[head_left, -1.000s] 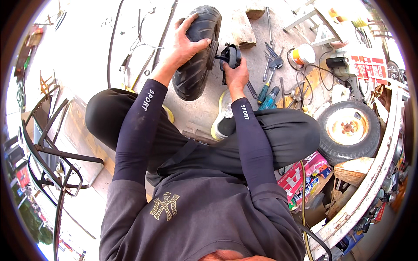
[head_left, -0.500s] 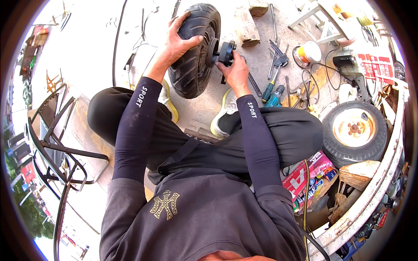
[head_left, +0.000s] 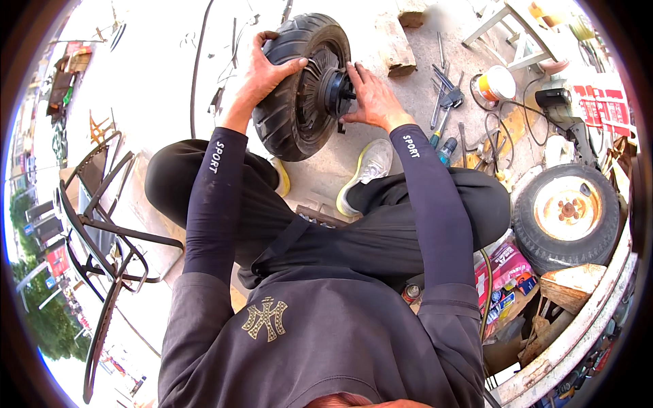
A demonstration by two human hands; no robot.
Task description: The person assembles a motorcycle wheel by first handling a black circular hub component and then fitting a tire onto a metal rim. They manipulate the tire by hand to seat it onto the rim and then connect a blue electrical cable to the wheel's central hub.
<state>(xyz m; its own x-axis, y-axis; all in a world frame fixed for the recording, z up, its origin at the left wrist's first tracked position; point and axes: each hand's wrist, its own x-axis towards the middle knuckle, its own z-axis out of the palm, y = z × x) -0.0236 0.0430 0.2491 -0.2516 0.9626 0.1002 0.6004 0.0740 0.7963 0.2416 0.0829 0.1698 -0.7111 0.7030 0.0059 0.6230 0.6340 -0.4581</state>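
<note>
Pale concrete ground point(head_left: 170, 75) lies under a squatting person in a dark sweatshirt, seen from above with both knees spread. Nearest on the person's right, colourful packets point(head_left: 507, 272) lie heaped beside the thigh, and a small spray can point(head_left: 411, 293) stands just by the hip; what else that heap holds is too cramped to tell. Two shoes show between the legs, a white one point(head_left: 371, 166) and a yellow one point(head_left: 280, 178). On the person's left stands one black metal chair frame point(head_left: 102, 224). Two wheels are in view: a spare wheel with a cream rim point(head_left: 568, 214) lying flat on the right, and the black scooter wheel point(head_left: 299, 88) held upright on the ground just ahead of the shoes. The left hand point(head_left: 265, 71) has its grip clenched over the top of the tyre tread, fingers wrapped across the rubber. The right hand point(head_left: 371, 98) lies with fingers spread and fairly flat, its grip loose, fingertips touching the black hub point(head_left: 337, 92) at the wheel's centre. Beyond the right hand, a few hand tools point(head_left: 445, 102) lie scattered, among them pliers and a blue-handled screwdriver; their exact count is unclear. Farther off sit one round orange and white tin point(head_left: 495, 85) with a cable beside it, a wooden block point(head_left: 394, 41), and a metal stool frame point(head_left: 510, 27).
</note>
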